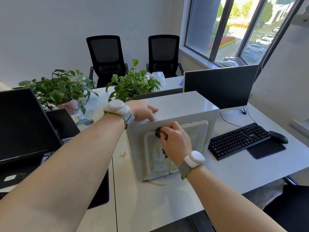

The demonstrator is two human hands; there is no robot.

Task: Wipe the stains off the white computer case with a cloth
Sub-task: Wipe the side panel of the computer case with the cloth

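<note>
The white computer case (180, 104) stands upright on the white desk, its near side panel streaked with yellowish-brown stains. My right hand (176, 141) grips a dark cloth (159, 132) and presses it against the upper left of that stained panel. Most of the cloth is hidden under the fingers and palm. My left hand (142, 110) rests flat on the case's top near its left front corner, fingers straight. Both wrists carry white bands.
A black keyboard (239, 140), mouse (278, 137) and monitor (220, 86) sit to the right of the case. Two potted plants (133, 82) stand behind it, another monitor (21, 124) is at the left. Yellowish spills (157, 183) mark the desk by the case's base.
</note>
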